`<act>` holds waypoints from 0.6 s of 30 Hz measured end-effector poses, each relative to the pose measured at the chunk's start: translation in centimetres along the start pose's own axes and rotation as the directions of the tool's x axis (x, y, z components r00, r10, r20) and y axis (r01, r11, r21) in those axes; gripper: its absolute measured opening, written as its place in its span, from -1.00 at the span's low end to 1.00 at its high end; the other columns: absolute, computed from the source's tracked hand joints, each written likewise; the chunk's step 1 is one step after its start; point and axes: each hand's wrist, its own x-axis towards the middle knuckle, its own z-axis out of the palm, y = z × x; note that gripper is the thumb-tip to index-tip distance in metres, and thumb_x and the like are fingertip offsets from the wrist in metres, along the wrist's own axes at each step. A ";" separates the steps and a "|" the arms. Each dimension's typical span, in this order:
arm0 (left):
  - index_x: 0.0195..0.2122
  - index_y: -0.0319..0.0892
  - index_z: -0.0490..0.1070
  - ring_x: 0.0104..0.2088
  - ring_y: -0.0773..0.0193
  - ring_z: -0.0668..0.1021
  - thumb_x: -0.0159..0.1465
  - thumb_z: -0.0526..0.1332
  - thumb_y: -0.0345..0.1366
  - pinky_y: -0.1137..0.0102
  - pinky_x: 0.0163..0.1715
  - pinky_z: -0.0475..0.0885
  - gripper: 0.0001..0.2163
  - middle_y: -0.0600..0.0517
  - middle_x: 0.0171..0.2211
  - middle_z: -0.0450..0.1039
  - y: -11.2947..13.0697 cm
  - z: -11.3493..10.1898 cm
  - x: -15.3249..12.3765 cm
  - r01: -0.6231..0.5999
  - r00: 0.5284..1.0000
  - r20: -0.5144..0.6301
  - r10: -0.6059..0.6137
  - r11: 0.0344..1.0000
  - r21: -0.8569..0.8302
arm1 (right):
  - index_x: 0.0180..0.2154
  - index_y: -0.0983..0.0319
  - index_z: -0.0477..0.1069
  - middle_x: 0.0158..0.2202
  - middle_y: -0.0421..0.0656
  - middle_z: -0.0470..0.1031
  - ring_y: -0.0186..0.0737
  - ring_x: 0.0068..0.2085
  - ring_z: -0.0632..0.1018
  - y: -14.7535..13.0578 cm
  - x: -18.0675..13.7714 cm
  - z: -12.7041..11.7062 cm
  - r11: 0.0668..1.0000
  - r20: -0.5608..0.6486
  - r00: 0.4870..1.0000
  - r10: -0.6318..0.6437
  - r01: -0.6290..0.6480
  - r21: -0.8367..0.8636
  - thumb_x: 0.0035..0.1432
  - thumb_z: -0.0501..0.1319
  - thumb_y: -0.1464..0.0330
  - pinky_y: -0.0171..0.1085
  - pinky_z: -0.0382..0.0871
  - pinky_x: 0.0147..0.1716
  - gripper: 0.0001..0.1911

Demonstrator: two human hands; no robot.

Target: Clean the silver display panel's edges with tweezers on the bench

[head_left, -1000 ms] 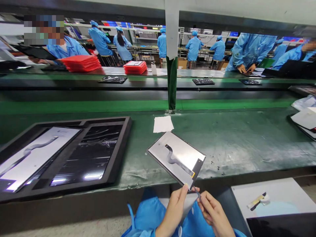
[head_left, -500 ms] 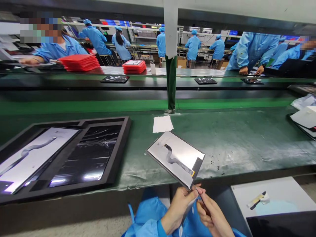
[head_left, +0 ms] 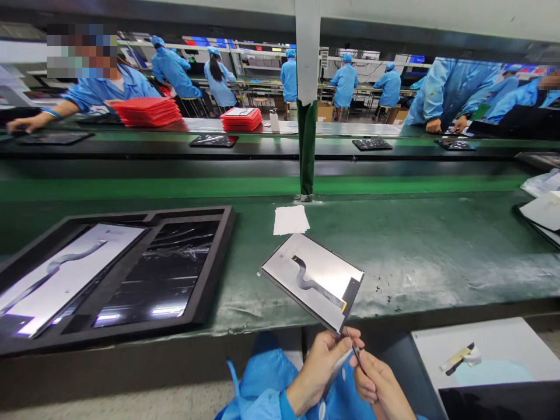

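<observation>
A display panel (head_left: 312, 280) lies tilted on the green bench, its silver back up and a dark curved flex cable (head_left: 306, 283) running across it. Its near corner reaches the bench's front edge, right by my fingers. My left hand (head_left: 319, 364) is closed there, thumb against fingers; whatever it pinches is too small or hidden to make out. In my right hand (head_left: 378, 382) is a thin dark pair of tweezers (head_left: 355, 350), its tip at the left fingertips. White paper pieces (head_left: 291, 220) lie just beyond the panel.
At left, a black foam tray (head_left: 223, 256) holds two more panels. Dark scraps (head_left: 388, 299) dot the bench on the right. A white board (head_left: 494, 344) with tape pieces stands low at right. Across the line, co-workers in blue sit near red stacks (head_left: 149, 111) and a post (head_left: 307, 146).
The right hand and tweezers have shifted slightly, with the tweezers' tip still at my left fingers. The view has turned a little left. A co-worker at far left has reached an arm outward.
</observation>
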 end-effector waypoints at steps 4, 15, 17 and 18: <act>-0.38 -0.31 0.57 -0.46 0.30 0.49 -0.10 0.52 0.04 0.38 -0.30 0.38 -0.52 -0.02 -0.48 0.50 0.3 0.2 0.2 -0.005 1.000 -0.026 0.005 1.000 0.010 | -0.42 0.24 0.37 -0.68 -0.42 0.12 -0.55 -0.68 -0.03 0.3 0.0 0.4 1.000 0.029 0.999 0.014 -0.014 0.012 -0.02 0.32 -0.17 -0.45 -0.10 -0.68 -0.42; -0.32 -0.29 0.58 -0.42 0.26 0.51 -0.13 0.51 0.08 0.37 -0.30 0.38 -0.47 -0.05 -0.41 0.53 0.6 0.1 -0.2 -0.021 0.999 -0.042 0.023 0.999 0.039 | -0.45 0.26 0.41 -0.69 -0.39 0.14 -0.51 -0.68 0.11 -0.1 -0.1 0.4 0.990 -0.059 0.995 -0.079 0.072 -0.121 -0.04 0.32 -0.18 -0.43 0.07 -0.67 -0.40; -0.36 -0.31 0.58 -0.50 0.31 0.48 -0.12 0.51 0.08 0.37 -0.34 0.38 -0.48 -0.03 -0.48 0.52 1.0 0.1 -0.2 -0.018 0.999 -0.025 0.020 0.999 0.048 | -0.43 0.25 0.39 -0.69 -0.43 0.09 -0.54 -0.69 0.05 0.0 0.1 0.5 0.999 -0.043 0.999 0.010 -0.012 -0.045 -0.10 0.34 -0.20 -0.46 0.01 -0.69 -0.38; -0.39 -0.30 0.58 -0.51 0.32 0.47 -0.13 0.52 0.07 0.37 -0.34 0.38 -0.50 -0.02 -0.49 0.51 1.0 0.2 -0.2 -0.026 0.999 -0.030 0.027 0.998 0.050 | -0.45 0.24 0.36 -0.69 -0.44 0.09 -0.55 -0.69 0.04 0.0 0.1 0.6 0.999 -0.039 0.999 0.032 -0.033 -0.025 -0.10 0.34 -0.20 -0.47 0.00 -0.70 -0.38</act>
